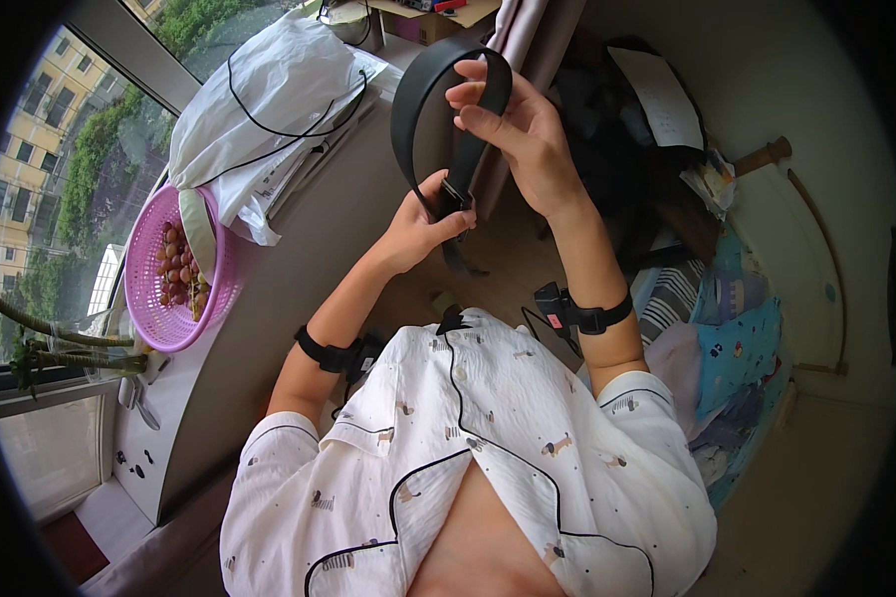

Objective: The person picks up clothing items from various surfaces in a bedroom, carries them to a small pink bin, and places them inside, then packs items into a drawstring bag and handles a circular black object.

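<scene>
A black belt [412, 112] is bent into a tall loop in front of me. My left hand [424, 227] grips the belt near its metal buckle [455, 192], at the bottom of the loop. A loose end of the belt hangs below that hand. Higher up, my right hand [519, 138] is at the right side of the loop, fingers spread and partly through it. The belt strip passes between its fingers and thumb, but whether they press on it I cannot tell.
On the windowsill at left stand a pink plastic basket [136, 298] of grapes [179, 265] and a white drawstring bag [269, 89]. Plant stems [82, 362] lie nearby. At right is a bed with a blue patterned pillow [739, 354]. A curtain [526, 37] hangs ahead.
</scene>
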